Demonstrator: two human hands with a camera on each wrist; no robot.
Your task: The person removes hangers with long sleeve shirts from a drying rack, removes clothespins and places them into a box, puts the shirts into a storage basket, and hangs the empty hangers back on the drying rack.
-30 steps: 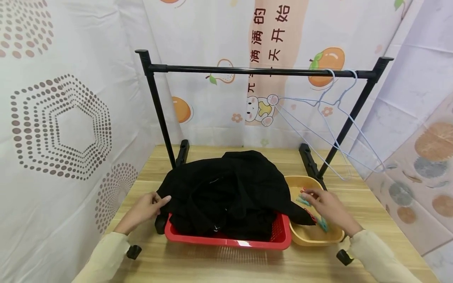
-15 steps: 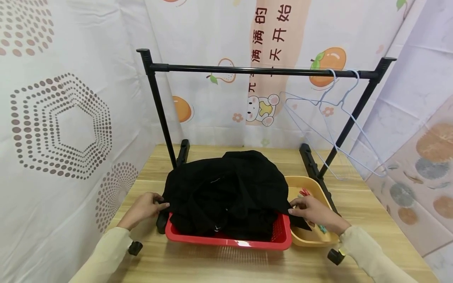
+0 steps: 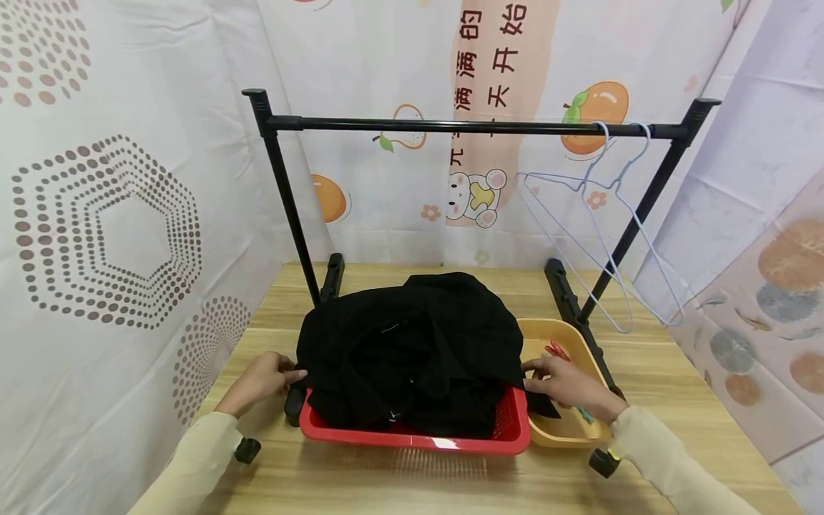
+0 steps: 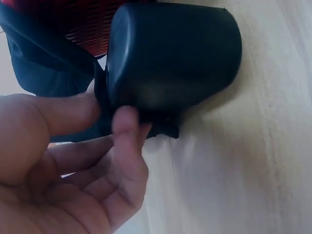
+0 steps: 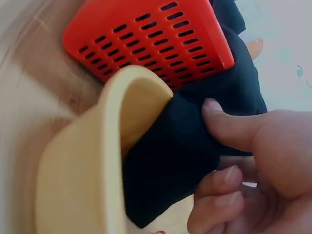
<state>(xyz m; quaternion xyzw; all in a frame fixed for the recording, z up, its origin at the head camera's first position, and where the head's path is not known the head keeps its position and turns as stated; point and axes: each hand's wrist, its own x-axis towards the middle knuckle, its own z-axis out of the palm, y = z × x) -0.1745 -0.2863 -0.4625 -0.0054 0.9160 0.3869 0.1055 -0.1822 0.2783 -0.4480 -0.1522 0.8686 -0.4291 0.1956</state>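
A heap of black clothing (image 3: pixel 412 350) fills the red basket (image 3: pixel 415 442) and spreads past its sides. My left hand (image 3: pixel 262 383) pinches the cloth's left edge between thumb and fingers, close to a black foot of the rack (image 4: pixel 175 58) in the left wrist view. At the opposite side, my right hand (image 3: pixel 569 386) pinches the cloth with thumb and fingers above the yellow basin (image 3: pixel 553 438). A pointed corner of the cloth (image 5: pixel 165 165) hangs into that basin in the right wrist view.
Over the basket stands a black clothes rack (image 3: pixel 412 126). Two pale blue hangers (image 3: pixel 582 184) hang at the right end of its bar. Red clothespins (image 3: pixel 556 349) lie in the basin. Patterned white curtains (image 3: pixel 380 214) enclose the wooden table (image 3: pixel 360 479).
My right hand has moved left from among the clothespins and taken hold of the cloth. My left hand has stayed at the cloth's left edge, which has drawn in slightly.
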